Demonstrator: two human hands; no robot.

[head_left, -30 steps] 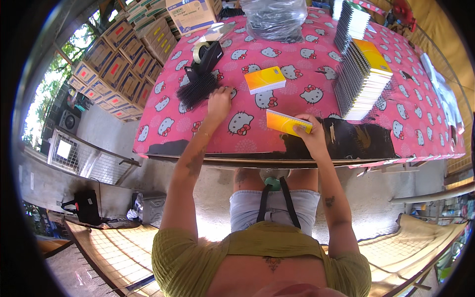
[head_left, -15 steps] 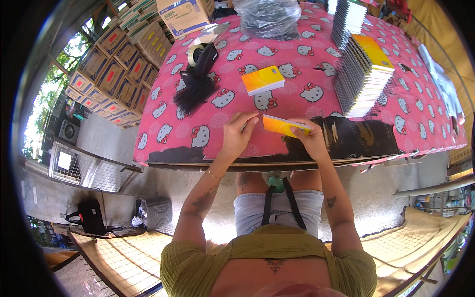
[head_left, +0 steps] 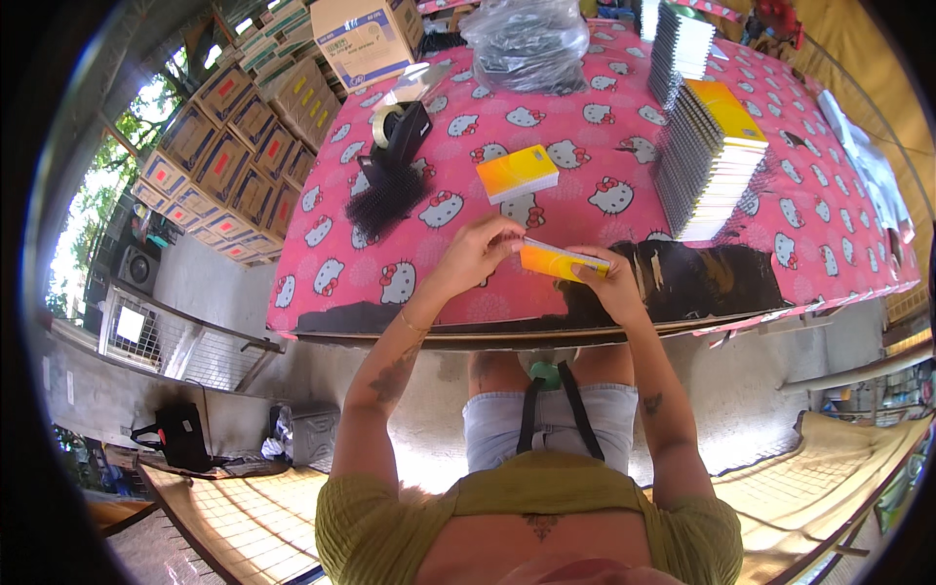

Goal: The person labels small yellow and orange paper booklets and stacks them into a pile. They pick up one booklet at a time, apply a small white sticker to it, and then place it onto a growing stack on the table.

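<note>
My right hand (head_left: pixel 616 283) grips a small yellow-orange booklet (head_left: pixel 548 260) by its right end, just above the near edge of the table. At the booklet's upper left corner my left hand (head_left: pixel 476 252) is closed in a pinch, its fingertips meeting the corner; anything held between them is too small to make out. Beyond the hands lies a short stack of matching yellow booklets (head_left: pixel 517 175). A heap of black plastic binding coils (head_left: pixel 386 201) rests to the left. On the right stands a tall stack of spiral-bound notebooks (head_left: pixel 717 161), a yellow cover on top.
A black tape dispenser (head_left: pixel 405 136) stands behind the coils. Clear plastic wrapping (head_left: pixel 526 44) and a cardboard box (head_left: pixel 366 44) sit at the back. The pink patterned table cover (head_left: pixel 448 292) is torn along the near edge. Stacked cartons (head_left: pixel 214 161) rise at the left.
My left hand has moved slightly right and up, its fingertips coming to the booklet's corner. The right hand keeps its grip on the booklet. The view has shifted a little.
</note>
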